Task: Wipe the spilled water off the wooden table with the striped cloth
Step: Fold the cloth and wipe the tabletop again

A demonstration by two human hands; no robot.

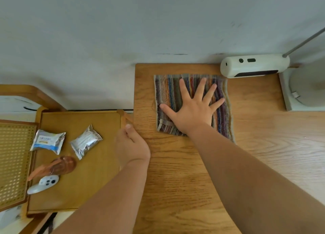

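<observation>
The striped cloth (168, 94) lies spread flat on the far part of the wooden table (255, 145), near the wall. My right hand (191, 109) presses down on the middle of it, palm flat and fingers spread wide. My left hand (131, 145) rests at the table's left edge, with the fingers curled down over the edge and the thumb on top. A faint curved wet mark (153, 104) shows on the wood just left of the cloth. I cannot make out any other water on the table.
A white cylindrical device (253, 65) lies at the back right beside a white fan base (302, 91). Left of the table stands a lower wooden tray table (98, 163) with two foil packets (48, 141), a brown object (59, 166) and a white controller (44, 183).
</observation>
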